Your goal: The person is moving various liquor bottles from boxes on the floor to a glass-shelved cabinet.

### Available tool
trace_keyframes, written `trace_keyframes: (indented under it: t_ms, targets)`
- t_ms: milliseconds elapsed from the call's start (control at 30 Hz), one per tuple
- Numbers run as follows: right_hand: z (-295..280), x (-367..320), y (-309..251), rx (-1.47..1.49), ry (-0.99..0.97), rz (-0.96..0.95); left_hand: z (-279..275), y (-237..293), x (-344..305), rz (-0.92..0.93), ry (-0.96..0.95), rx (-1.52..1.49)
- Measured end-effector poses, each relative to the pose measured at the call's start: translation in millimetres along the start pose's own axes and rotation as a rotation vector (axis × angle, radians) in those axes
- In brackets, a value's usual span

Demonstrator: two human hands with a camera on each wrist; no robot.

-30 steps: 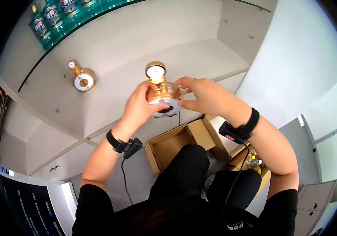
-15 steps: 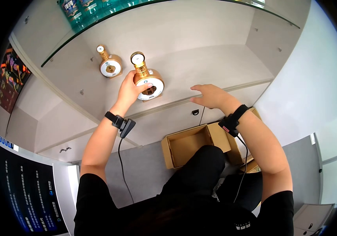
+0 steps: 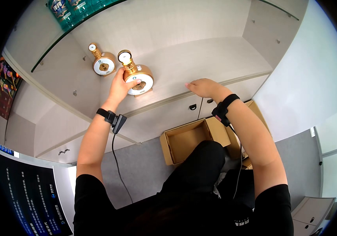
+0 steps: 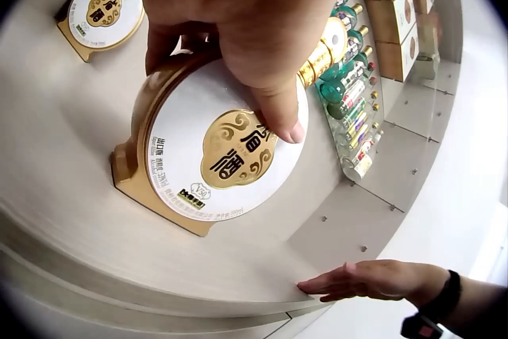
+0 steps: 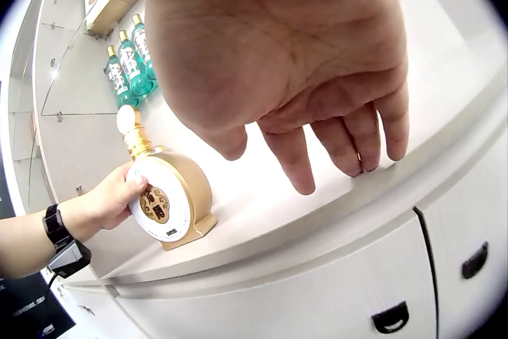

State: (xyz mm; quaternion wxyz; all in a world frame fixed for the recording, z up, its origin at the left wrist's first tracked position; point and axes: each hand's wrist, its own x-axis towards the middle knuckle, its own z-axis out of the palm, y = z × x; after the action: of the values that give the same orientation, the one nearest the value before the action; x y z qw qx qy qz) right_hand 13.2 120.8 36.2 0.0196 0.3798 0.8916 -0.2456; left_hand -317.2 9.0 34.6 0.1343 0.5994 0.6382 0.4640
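A round gold bottle with a white face (image 3: 140, 83) stands upright on the shelf board near its front edge. My left hand (image 3: 118, 87) grips it from the left, thumb across the white face, as the left wrist view shows close up on the label (image 4: 238, 149). A matching bottle (image 3: 104, 66) stands behind it to the left. My right hand (image 3: 207, 88) is at the shelf's front edge, right of the held bottle, holding nothing; in the right wrist view its fingers (image 5: 295, 160) hang loosely extended, palm visible.
Above is a glass shelf with green bottles (image 3: 61, 11). Cabinet doors with black handles (image 3: 192, 107) are below the board. An open cardboard box (image 3: 167, 151) sits on the floor by the person's knees, another box beside it. A dark screen stands at lower left.
The held bottle went from mid-air between both hands to the shelf board, beside the other bottle. My right hand let go of it and moved away to the right.
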Motion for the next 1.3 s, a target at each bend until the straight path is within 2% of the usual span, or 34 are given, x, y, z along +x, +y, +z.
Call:
trace_keyframes:
  t_ms: [167,300,400,567,700,900,1033,1100,1300]
  targets:
    - [-3.3,6.6,-3.6,-0.079,-0.082,0.036,-3.7,-8.7,13.9,0.023,-0.025,0.002]
    - [1.3,11.0,-4.6,-0.129,-0.074,0.012,-9.2,-5.1,29.1,0.046,-0.003,0.250]
    - [-7.6,-1.6,-18.0,-0.067,-0.122,0.123,-13.5,-9.3,42.6,-0.017,0.004,0.316]
    - [-9.7,-3.3,-18.2,-0.071,-0.124,0.135,-18.3,-11.0,61.3,-0.119,0.051,0.644]
    - [-4.5,3.7,-14.6,-0.108,-0.124,0.123,-21.1,-12.3,73.4,-0.151,0.101,0.784]
    - [2.8,6.1,-10.7,-0.132,-0.097,0.109,-21.3,-29.6,86.4,-0.062,0.238,0.740]
    - [5.8,4.6,-9.4,-0.122,-0.073,0.120,-20.0,-29.0,95.2,-0.108,0.222,0.764]
    - [6.6,3.9,-8.5,-0.114,-0.055,0.121,-17.1,-35.9,98.4,-0.091,0.311,0.792]
    - [1.8,0.3,-14.9,-0.124,-0.073,0.130,-21.4,-43.2,108.5,-0.076,0.300,0.863]
